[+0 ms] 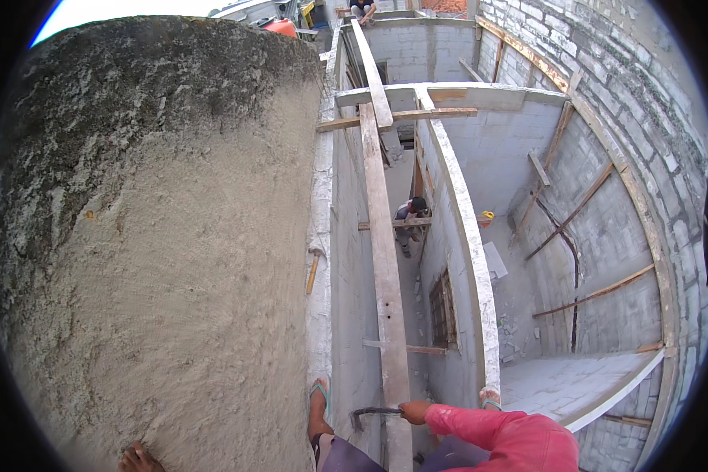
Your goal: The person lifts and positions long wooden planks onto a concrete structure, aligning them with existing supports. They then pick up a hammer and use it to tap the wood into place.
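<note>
In my right hand (414,411) is a dark pry bar (377,410) with a hooked end, the fingers wrapped round it. The bar reaches left across a long wooden plank (382,259), its hook hanging just past the plank's left edge. At the lower left my left hand (139,459) rests against the rough plastered wall (189,315); its visible fingers are spread, and the rest is cut off by the frame's lower edge. A hammer (313,271) with a wooden handle lies on the narrow wall top (319,322), out of reach of both hands.
My sandalled feet stand on two wall tops, the left (320,389) and right (491,396), over a deep gap. Down there a person (411,216) stands near a cross timber (393,224). Another person (363,9) sits at the far end. A second plank (371,75) overlaps the long one.
</note>
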The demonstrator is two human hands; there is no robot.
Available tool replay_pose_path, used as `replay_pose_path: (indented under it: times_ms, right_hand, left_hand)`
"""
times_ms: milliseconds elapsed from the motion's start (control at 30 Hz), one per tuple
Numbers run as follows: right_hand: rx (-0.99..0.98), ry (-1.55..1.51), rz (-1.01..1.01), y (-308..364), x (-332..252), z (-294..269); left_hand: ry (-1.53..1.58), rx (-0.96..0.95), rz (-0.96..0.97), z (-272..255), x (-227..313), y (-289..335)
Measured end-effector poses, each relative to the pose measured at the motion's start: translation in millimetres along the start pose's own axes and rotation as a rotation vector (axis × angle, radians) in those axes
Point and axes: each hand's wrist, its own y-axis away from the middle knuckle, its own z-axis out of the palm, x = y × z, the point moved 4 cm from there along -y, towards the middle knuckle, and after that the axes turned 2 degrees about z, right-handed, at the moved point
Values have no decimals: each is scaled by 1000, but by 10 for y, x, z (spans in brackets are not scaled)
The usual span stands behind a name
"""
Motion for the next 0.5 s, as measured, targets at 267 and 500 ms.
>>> replay_pose_path:
  times_ms: [267,500]
  right_hand:
    - [375,-231,-53,804,-185,-784]
    - [642,-379,-51,1790,-517,-1279]
  left_hand:
    - [0,292,138,629,83,-160]
    - [200,231,74,87,70,-97]
